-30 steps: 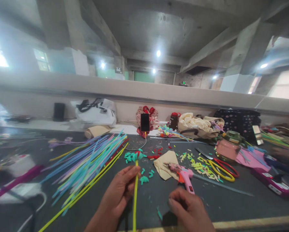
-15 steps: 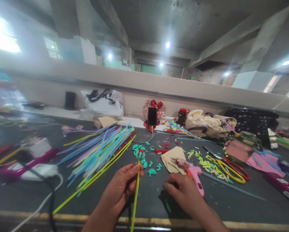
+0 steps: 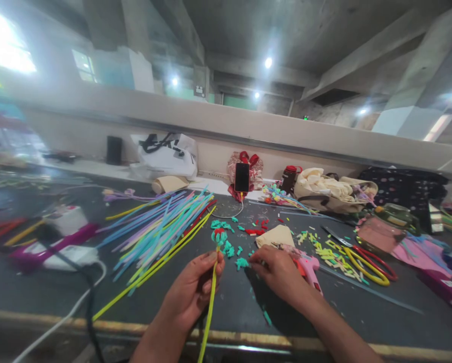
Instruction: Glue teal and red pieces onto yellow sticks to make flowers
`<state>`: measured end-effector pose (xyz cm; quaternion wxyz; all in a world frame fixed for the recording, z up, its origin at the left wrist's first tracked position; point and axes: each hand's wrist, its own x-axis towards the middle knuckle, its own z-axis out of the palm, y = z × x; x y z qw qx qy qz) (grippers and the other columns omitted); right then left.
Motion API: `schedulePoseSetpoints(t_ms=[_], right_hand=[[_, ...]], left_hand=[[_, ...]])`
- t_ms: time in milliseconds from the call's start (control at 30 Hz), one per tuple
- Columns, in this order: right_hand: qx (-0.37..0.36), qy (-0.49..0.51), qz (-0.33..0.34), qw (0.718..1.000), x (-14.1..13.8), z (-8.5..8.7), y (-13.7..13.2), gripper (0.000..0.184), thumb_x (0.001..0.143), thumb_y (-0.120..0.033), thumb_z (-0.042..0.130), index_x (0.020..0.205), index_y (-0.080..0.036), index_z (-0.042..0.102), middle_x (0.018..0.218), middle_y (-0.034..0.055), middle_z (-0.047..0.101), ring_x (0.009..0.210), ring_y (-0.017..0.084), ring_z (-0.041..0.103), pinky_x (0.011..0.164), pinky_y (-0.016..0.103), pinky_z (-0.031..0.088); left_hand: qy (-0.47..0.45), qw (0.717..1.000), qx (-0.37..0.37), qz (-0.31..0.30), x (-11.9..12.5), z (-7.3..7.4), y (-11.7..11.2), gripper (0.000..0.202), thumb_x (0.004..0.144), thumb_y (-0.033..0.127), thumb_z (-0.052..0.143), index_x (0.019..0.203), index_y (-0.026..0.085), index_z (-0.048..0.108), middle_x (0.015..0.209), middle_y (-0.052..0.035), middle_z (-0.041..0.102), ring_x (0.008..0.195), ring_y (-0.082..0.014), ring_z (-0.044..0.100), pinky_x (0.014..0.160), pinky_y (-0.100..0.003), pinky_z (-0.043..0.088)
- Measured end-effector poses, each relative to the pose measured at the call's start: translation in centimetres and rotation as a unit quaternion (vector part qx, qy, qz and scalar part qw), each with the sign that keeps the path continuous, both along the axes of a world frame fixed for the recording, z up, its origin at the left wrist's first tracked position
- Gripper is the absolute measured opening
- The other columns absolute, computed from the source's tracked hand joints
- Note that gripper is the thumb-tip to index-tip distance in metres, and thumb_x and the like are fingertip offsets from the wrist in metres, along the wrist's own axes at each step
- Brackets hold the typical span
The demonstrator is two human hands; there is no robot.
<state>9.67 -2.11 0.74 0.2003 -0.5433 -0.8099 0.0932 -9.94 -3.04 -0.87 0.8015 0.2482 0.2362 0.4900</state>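
My left hand [image 3: 193, 290] pinches a yellow-green pipe cleaner stem [image 3: 210, 307] that stands nearly upright. Its top carries a small teal and red tuft [image 3: 219, 235]. My right hand [image 3: 277, 272] reaches forward over the dark table. Its fingertips are curled down among the small teal cut pieces [image 3: 242, 262], just left of the pink glue gun [image 3: 305, 266]. I cannot see whether a piece is between the fingers.
A fan of long coloured pipe cleaners [image 3: 161, 229] lies to the left. Yellow-handled scissors [image 3: 356, 257], yellow scraps [image 3: 330, 252], a tan cloth [image 3: 278, 235] and a jar [image 3: 385, 227] are at the right. A phone [image 3: 241, 177] leans at the back, and a white cable [image 3: 70, 302] crosses the near left.
My right hand moved forward and left from near the table's front edge to the teal pieces beside the glue gun. The left hand kept holding the stem. The view shifted left.
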Motion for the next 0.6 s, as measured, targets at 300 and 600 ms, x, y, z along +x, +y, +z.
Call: schedulePoseSetpoints(t_ms=[300,600], right_hand=[[-0.017,0.019,0.031,0.999,-1.8,-0.1,2.1,0.015,0.068,-0.016,0.051,0.072,-0.019,0.065,0.073,0.0031,0.061,0.067,0.015,0.054,0.06,0.023,0.033],[-0.134,0.221,0.011,0.966,-0.8,0.1,2.3,0.012,0.07,-0.019,0.048,0.072,-0.014,0.058,0.054,-0.0032,0.055,0.048,0.008,0.051,0.047,0.017,0.036]], left_hand=[[0.03,1.0,-0.007,0.005,0.2,0.0,-0.3,0.011,0.064,0.021,0.064,0.069,0.012,0.06,0.051,0.0031,0.057,0.029,0.0023,0.034,0.029,-0.007,0.027],[0.042,0.999,-0.014,0.016,0.4,0.1,-0.6,0.012,0.062,0.022,0.065,0.067,0.011,0.061,0.051,0.0032,0.056,0.029,0.0029,0.034,0.029,-0.007,0.024]])
